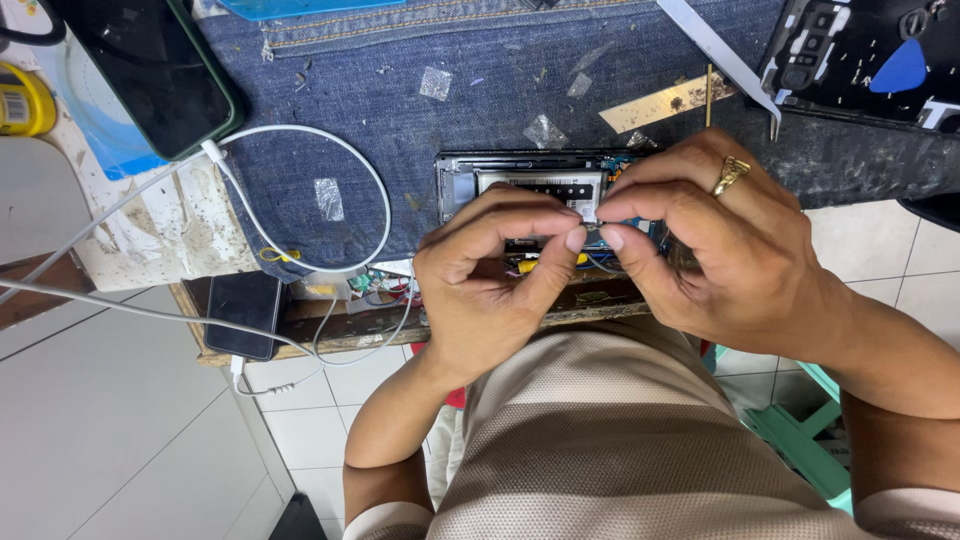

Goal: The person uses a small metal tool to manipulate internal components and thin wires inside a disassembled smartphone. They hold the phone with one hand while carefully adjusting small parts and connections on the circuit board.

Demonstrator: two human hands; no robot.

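Note:
An opened phone (520, 180) lies back-up on a denim-covered bench, its inner metal shield and circuit board showing. My left hand (490, 275) and my right hand (710, 235), which wears a gold ring, meet over its lower half. Thumb and forefinger of each hand pinch together on a small part (592, 234) above the phone's board. The part is mostly hidden by the fingertips, so its kind cannot be told. My hands cover the phone's lower end.
A dark phone (150, 70) on a white charging cable (300, 140) lies at the upper left. Metal tweezers (720, 50), a thin stick and a second opened phone with a blue pick (905, 65) lie at the upper right. A small black phone (243, 312) sits on a lower shelf.

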